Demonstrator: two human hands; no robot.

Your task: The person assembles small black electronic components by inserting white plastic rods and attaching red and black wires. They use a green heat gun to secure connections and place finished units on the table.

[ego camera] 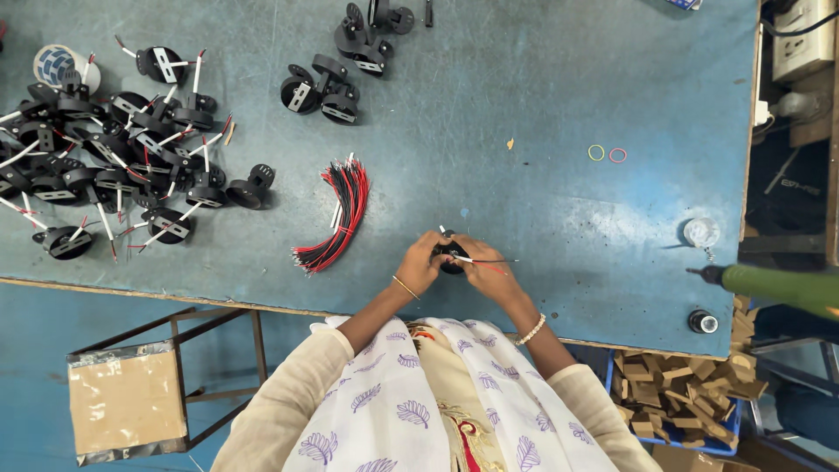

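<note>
Both hands meet over the blue table (524, 114) near its front edge. My left hand (422, 263) and my right hand (483, 270) together grip a small black round part (452, 256). A red wire and a black wire (489, 262) stick out of it to the right, past my right fingers. A curved bundle of red and black wires (336, 218) lies just left of my left hand.
A heap of black round parts with wires (114, 157) covers the left of the table. Several unwired black parts (336, 79) lie at the top middle. Two rubber bands (606, 154), a green-handled tool (778, 287), a small bottle (701, 232), a cardboard-topped stool (127, 398) are also in view.
</note>
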